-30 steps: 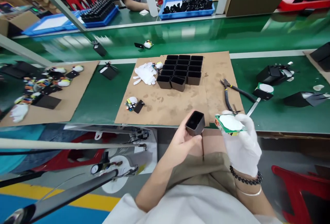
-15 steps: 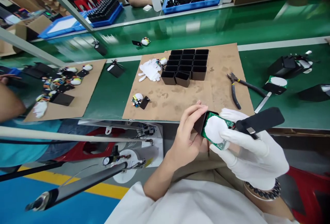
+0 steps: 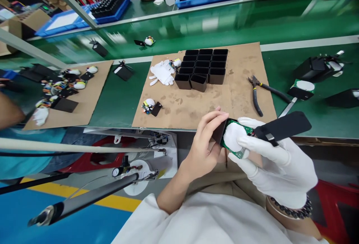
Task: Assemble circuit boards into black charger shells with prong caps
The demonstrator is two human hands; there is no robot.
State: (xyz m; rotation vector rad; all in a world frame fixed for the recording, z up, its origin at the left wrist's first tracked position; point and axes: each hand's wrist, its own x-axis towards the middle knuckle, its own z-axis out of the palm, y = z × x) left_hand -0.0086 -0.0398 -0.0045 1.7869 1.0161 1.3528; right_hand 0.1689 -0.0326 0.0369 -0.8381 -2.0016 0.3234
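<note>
My bare left hand (image 3: 206, 143) is wrapped round a black plastic case (image 3: 219, 133), its open end facing right. Partly inside that end sits a green circuit board (image 3: 235, 151) with a white round pad (image 3: 234, 136) on top. My right hand (image 3: 276, 161), in a white glove, grips the board's outer end between thumb and fingers. A flat black end plate (image 3: 284, 127) sticks out above the gloved fingers, beside the board; how it is joined is hidden. Beyond my hands, yellow-and-black cutting pliers (image 3: 256, 92) lie on the cardboard.
Rows of open black cases (image 3: 203, 66) stand on the cardboard sheet (image 3: 179, 107). Left of them lie a white glove (image 3: 162, 73) and a small board assembly (image 3: 150, 106). Black units (image 3: 311, 70) sit at the right. A metal cylinder arm (image 3: 89, 199) is below left, near another person's arm (image 3: 9, 111).
The circuit board has gone slightly further into the black case, with my right hand still on it. The camera view has shifted a little.
</note>
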